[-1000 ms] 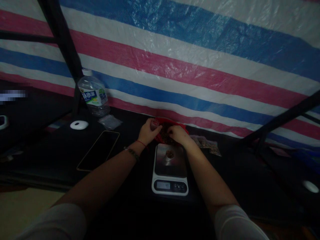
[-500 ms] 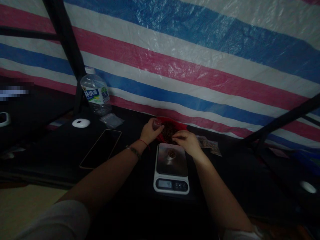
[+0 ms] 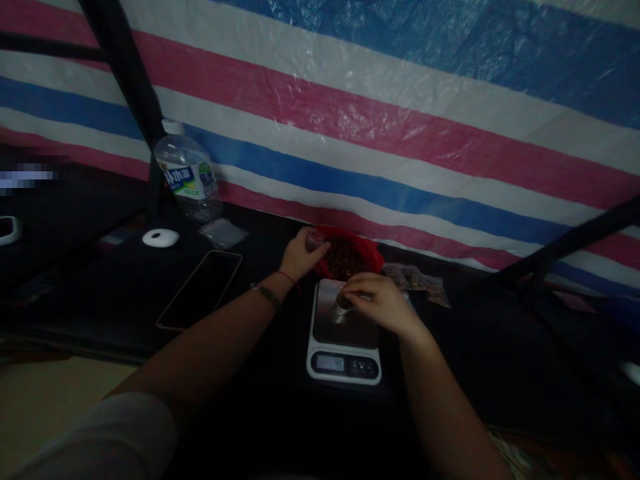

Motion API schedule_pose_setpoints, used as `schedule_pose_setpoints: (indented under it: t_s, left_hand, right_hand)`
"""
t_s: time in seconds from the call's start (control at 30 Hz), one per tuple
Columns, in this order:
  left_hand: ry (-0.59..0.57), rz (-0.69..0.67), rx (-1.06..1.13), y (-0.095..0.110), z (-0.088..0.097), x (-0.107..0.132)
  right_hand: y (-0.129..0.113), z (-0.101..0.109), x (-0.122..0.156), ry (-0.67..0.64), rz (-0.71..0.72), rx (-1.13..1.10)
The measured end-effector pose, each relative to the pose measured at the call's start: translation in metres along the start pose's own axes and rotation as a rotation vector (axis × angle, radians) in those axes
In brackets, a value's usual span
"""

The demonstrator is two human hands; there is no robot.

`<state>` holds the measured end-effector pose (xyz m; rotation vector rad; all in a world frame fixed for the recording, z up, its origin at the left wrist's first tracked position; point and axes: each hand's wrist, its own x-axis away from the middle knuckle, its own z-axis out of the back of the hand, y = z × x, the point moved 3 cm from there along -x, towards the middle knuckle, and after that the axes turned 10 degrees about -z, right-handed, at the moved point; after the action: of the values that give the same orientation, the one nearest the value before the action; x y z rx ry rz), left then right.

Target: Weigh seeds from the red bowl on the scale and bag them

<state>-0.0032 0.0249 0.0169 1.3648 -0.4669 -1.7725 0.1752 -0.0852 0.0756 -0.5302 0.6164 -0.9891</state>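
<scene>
A small white kitchen scale (image 3: 344,333) with a steel platform sits on the dark table in front of me. A little brown heap (image 3: 342,303) lies on its platform. My right hand (image 3: 377,301) hovers right over that heap, fingers pinched together. Behind the scale stands a red bowl (image 3: 370,250) full of dark brown bits. My left hand (image 3: 300,255) is closed on the bowl's left rim, with a small clear thing between the fingers. A bracelet and a red string circle that wrist.
A dark phone (image 3: 201,288) lies flat to the left. Behind it are a water bottle (image 3: 187,179), a small clear bag (image 3: 223,233) and a white round puck (image 3: 161,237). Filled clear packets (image 3: 417,280) lie right of the bowl. A striped tarp (image 3: 380,127) closes off the back.
My right hand has come back out of the red bowl and moved toward me, down over the scale's platform. My left hand has stayed on the bowl's rim.
</scene>
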Motion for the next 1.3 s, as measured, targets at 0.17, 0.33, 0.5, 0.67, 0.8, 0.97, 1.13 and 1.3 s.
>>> schedule_pose_setpoints:
  t_s: [0.17, 0.33, 0.5, 0.67, 0.8, 0.97, 1.13, 1.3]
  left_hand:
    - [-0.004, -0.010, -0.007, 0.001, 0.000, 0.000]
    - [0.009, 0.004, 0.006, 0.000, -0.001, 0.000]
    - [0.010, 0.000, -0.003, 0.000, -0.001, 0.000]
    - [-0.005, 0.024, -0.025, 0.001, 0.000, 0.000]
    - [-0.006, 0.036, -0.026, 0.002, 0.001, -0.001]
    - [-0.004, 0.014, -0.018, 0.003, 0.001, -0.001]
    - [-0.012, 0.016, -0.007, 0.002, 0.000, -0.001]
    - [-0.006, 0.012, -0.008, 0.002, 0.000, -0.001]
  right_hand:
    - [-0.002, 0.002, 0.002, 0.002, -0.020, 0.026]
    - [0.002, 0.004, 0.002, 0.002, -0.053, 0.059]
    - [0.003, 0.003, 0.002, -0.016, -0.080, 0.065]
    - [0.004, 0.002, 0.000, 0.014, -0.082, 0.070]
    - [0.007, 0.001, 0.000, 0.019, -0.079, 0.076]
    - [0.006, 0.002, 0.000, 0.008, -0.055, 0.059]
    - [0.008, 0.004, 0.000, 0.025, -0.048, 0.044]
    - [0.012, 0.006, 0.000, 0.063, -0.066, 0.020]
